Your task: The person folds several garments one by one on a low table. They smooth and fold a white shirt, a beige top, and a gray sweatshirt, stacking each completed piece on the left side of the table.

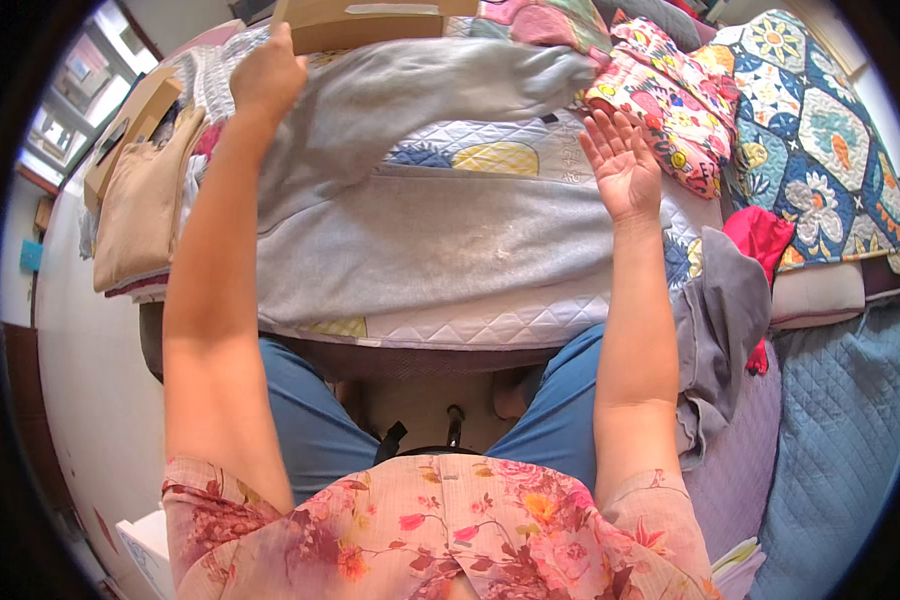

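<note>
Grey trousers (435, 232) lie spread across a quilted bedspread (487, 322) in front of me, one leg along the near side and the other bent over at the back. The far leg's end is blurred. My left hand (268, 75) is closed at the upper left corner of the trousers, by the corner of a cardboard box (375, 31); its fingertips are hidden. My right hand (624, 166) is palm up with fingers apart and holds nothing. It hovers between the two legs' ends, beside a pink cartoon-print cloth (671, 105).
Folded beige clothing (139, 202) is stacked at left, by another cardboard box (150, 105). At right lie a dark grey garment (720, 322), a red cloth (757, 236) and a patterned quilt (817, 142). A blue quilted cover (832, 420) hangs at far right.
</note>
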Demonstrator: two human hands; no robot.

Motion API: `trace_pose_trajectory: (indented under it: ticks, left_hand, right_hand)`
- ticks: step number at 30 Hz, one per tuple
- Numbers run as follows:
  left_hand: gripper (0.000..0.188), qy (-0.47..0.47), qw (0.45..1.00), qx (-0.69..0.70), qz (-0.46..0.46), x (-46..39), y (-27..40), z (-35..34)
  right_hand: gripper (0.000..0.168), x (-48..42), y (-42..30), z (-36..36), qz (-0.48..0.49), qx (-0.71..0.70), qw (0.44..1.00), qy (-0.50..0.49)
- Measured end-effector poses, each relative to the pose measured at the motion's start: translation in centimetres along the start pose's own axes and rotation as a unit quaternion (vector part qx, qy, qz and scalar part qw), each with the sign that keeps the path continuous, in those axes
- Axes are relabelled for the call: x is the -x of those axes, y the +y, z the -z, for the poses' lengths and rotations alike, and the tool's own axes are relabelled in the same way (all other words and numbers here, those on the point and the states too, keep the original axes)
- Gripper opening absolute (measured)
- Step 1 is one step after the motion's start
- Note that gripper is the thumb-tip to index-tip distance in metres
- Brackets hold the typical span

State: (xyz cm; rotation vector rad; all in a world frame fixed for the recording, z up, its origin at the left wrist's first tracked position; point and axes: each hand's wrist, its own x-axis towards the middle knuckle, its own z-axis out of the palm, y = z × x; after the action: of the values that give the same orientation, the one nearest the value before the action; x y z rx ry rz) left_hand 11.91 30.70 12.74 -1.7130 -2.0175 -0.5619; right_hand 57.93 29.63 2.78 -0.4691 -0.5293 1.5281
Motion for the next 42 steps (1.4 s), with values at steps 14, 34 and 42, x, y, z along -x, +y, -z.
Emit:
trace_pose_trajectory:
  ticks: [14,34,42]
  left_hand:
    - [0.046,-0.248,0.924,0.256,-0.137,26.9,3.1,4.0]
    - [0.062,-0.274,0.915,0.228,-0.188,27.4,2.6,4.9]
    - [0.062,-0.295,0.912,0.233,-0.164,27.3,1.4,5.1]
  right_hand:
    - [0.035,7.5,-9.8,16.2,0.025,0.264,0.884,0.384]
    - [0.019,7.0,-6.3,12.1,0.249,0.518,0.786,0.228]
    - [0.028,7.8,-7.4,10.5,0.312,0.657,0.619,0.297]
